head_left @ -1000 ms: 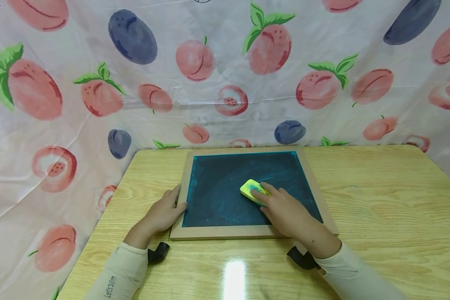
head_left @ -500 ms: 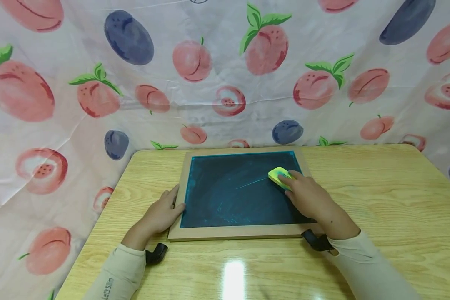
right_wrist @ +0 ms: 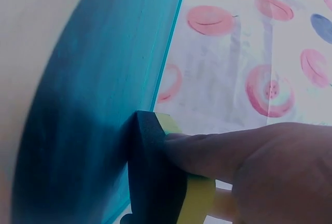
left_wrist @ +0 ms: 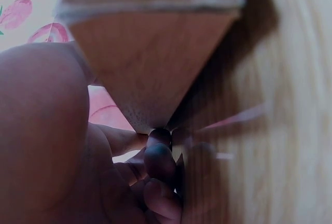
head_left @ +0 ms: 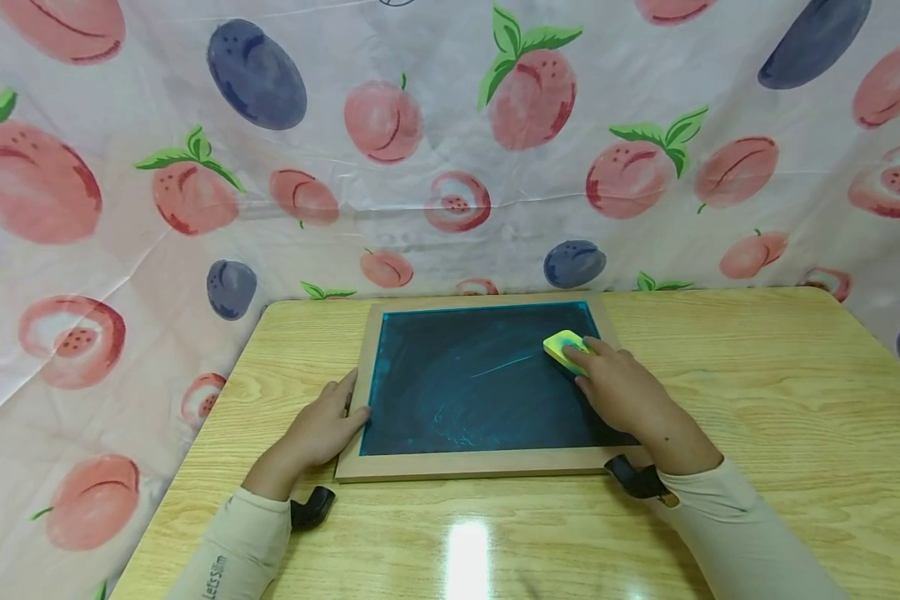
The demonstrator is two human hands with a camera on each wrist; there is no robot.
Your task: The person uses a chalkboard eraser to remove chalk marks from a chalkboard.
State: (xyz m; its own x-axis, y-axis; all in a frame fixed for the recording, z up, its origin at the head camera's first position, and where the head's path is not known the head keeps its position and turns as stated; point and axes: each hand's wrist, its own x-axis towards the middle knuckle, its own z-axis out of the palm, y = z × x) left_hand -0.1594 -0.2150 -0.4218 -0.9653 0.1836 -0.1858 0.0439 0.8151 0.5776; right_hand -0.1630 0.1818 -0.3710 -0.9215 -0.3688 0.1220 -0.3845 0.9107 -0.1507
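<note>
A chalkboard (head_left: 450, 392) with a pale wooden frame lies on the table. One thin chalk line crosses its dark surface, and faint smudges show at the lower middle. My right hand (head_left: 622, 387) grips a yellow chalkboard eraser (head_left: 562, 343) against the board's right part. In the right wrist view the eraser's dark felt side (right_wrist: 155, 177) faces the board, with the thumb on its yellow back. At the left edge my left hand (head_left: 326, 425) holds the frame, thumb on top. The left wrist view shows curled fingertips (left_wrist: 160, 159) at the frame's side (left_wrist: 155, 53).
The wooden table (head_left: 780, 400) extends to the right of the board and in front of it. A fruit-print cloth (head_left: 420, 225) hangs behind and along the left. Black wrist mounts (head_left: 312, 508) sit at both wrists.
My right hand has moved the eraser rightward and away from me across the board, slowing in the last half second. More of the chalk line is uncovered. The left hand stays on the frame.
</note>
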